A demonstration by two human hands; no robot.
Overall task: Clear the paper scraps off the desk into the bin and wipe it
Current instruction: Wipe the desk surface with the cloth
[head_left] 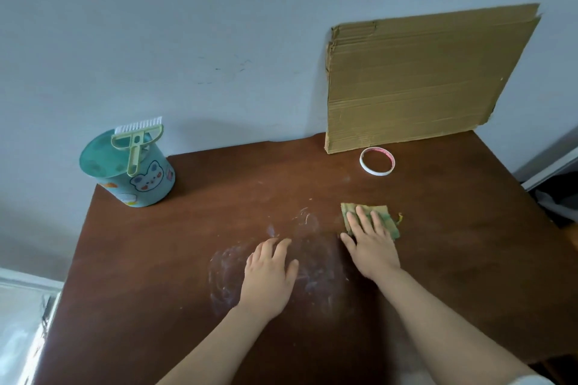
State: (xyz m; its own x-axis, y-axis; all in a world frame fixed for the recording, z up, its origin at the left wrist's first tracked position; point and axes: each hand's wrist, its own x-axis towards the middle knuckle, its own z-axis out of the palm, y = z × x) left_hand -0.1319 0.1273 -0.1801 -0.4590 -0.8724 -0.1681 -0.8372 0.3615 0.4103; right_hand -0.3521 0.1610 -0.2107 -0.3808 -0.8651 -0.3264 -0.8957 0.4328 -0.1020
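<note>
Right hand (372,247): palm down, pressing flat on the cloth (391,222); fingers straight and slightly spread, thumb out to the left on bare wood; forearm in from the lower right.
Left hand (269,278): palm down on the desk (463,244), fingers relaxed and lightly bent, holding nothing; just left of the right hand, not touching it.
Cloth: green-yellow, folded, lying right of the desk's centre; mostly under the right fingers, with its far and right edges showing and a frayed thread at the right.
Smears (225,259): whitish, around and between the two hands, thickest left of the left hand.
Bin (150,184): teal round tin with a bear sticker, at the far left corner close to the left edge, well apart from both hands.
Brush (137,141): pale green with white bristles, laid across the bin's top.
Far edge: against the wall (219,25); cardboard (422,78) leaning there at the right, tape roll (377,150) flat just in front of it.
Open room: bare wood from the cloth to the right edge, also between bin and hands, and between cloth and tape roll.
Left edge: slanting from the bin down to the lower left.
</note>
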